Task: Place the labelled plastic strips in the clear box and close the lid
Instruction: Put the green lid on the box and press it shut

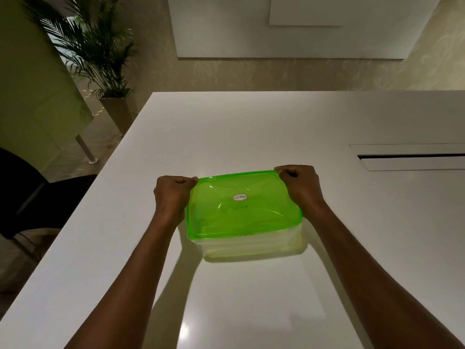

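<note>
Lid [241,205] seemingly seated; both hands grip it.

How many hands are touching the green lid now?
2. The left hand grips the far-left corner of the green lid; the right hand grips the far-right corner. Neither is hidden.

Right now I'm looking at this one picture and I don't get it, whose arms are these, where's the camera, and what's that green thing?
No machine here: a person wears a camera on the head, looking forward and down, so the arms are their own. On the white table sits a clear plastic box covered by a translucent green lid with a small oval sticker. The left hand and the right hand each pinch a far corner of the lid, apparently pressing it on. The contents are too blurred to identify. A potted palm stands on the floor, far left.
</note>
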Action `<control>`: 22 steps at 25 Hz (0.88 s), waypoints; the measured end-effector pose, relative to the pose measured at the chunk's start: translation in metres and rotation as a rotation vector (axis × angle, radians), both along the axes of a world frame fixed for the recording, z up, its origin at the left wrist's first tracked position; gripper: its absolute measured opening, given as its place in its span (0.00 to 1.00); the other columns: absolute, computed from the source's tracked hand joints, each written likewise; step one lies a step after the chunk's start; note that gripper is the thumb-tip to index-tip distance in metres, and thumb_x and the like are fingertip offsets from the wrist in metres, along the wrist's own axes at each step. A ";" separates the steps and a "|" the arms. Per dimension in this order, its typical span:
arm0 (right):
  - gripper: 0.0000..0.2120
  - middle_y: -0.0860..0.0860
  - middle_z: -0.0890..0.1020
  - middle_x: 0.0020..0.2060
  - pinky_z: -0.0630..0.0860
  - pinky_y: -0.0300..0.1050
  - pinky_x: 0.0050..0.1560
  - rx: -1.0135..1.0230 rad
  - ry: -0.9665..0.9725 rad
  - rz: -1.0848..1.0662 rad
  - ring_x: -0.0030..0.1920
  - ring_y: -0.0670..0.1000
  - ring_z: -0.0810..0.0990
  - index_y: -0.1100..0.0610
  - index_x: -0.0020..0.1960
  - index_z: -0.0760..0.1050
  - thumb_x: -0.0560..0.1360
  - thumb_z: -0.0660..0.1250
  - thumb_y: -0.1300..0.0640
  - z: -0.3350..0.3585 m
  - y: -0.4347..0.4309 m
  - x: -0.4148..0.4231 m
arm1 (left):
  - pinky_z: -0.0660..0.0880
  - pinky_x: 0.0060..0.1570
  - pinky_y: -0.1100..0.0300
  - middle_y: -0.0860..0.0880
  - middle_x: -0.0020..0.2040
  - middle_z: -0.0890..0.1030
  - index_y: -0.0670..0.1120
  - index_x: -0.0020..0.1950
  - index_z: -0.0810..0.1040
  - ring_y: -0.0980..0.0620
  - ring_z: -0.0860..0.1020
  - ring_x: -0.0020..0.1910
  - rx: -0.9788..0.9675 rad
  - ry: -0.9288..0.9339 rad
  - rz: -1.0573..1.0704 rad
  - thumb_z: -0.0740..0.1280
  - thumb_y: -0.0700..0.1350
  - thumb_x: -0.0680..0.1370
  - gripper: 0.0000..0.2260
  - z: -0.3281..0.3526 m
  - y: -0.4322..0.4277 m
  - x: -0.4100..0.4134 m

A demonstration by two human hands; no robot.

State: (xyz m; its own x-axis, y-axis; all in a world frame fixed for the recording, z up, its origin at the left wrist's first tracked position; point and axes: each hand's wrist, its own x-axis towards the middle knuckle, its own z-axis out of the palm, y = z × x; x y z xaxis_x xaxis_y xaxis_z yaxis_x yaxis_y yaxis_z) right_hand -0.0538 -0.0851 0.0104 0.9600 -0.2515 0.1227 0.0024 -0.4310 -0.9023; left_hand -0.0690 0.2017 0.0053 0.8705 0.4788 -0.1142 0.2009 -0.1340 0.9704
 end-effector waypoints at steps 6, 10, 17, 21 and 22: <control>0.09 0.53 0.88 0.47 0.75 0.39 0.42 0.063 0.070 0.011 0.40 0.48 0.80 0.56 0.53 0.87 0.80 0.68 0.59 -0.007 -0.005 0.001 | 0.76 0.48 0.56 0.45 0.40 0.87 0.43 0.45 0.89 0.50 0.81 0.40 -0.011 0.010 -0.060 0.78 0.43 0.74 0.04 -0.002 0.002 0.005; 0.08 0.55 0.83 0.44 0.74 0.43 0.42 0.124 0.248 0.071 0.40 0.50 0.78 0.58 0.48 0.83 0.81 0.67 0.57 -0.005 -0.012 0.007 | 0.77 0.42 0.56 0.47 0.34 0.83 0.42 0.48 0.87 0.51 0.75 0.30 -0.080 0.047 -0.170 0.74 0.40 0.77 0.03 0.002 0.009 0.002; 0.17 0.59 0.77 0.43 0.77 0.44 0.38 0.129 0.488 0.142 0.38 0.54 0.77 0.62 0.51 0.76 0.81 0.68 0.47 0.013 -0.013 0.026 | 0.78 0.46 0.52 0.49 0.27 0.82 0.39 0.54 0.86 0.51 0.76 0.29 -0.089 0.059 -0.181 0.74 0.39 0.78 0.07 0.004 0.008 0.007; 0.14 0.56 0.79 0.44 0.77 0.45 0.39 0.146 0.586 0.205 0.41 0.54 0.78 0.61 0.55 0.78 0.82 0.67 0.49 0.015 -0.018 0.031 | 0.77 0.39 0.58 0.52 0.22 0.78 0.35 0.54 0.84 0.59 0.72 0.19 -0.152 0.127 -0.238 0.72 0.34 0.77 0.06 0.005 0.017 0.008; 0.13 0.56 0.79 0.44 0.77 0.45 0.39 0.152 0.593 0.215 0.41 0.53 0.78 0.60 0.55 0.78 0.82 0.67 0.50 0.015 -0.018 0.031 | 0.77 0.37 0.60 0.51 0.22 0.79 0.36 0.51 0.84 0.59 0.72 0.19 -0.165 0.136 -0.244 0.72 0.33 0.77 0.04 0.005 0.017 0.007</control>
State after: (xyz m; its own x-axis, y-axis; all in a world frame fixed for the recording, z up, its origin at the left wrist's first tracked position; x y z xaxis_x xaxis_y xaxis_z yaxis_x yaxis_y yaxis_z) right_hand -0.0223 -0.1031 0.0253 0.8847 -0.0186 -0.4657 -0.4430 -0.3440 -0.8279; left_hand -0.0616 0.2187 0.0105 0.9286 0.2230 -0.2965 0.3120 -0.0371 0.9493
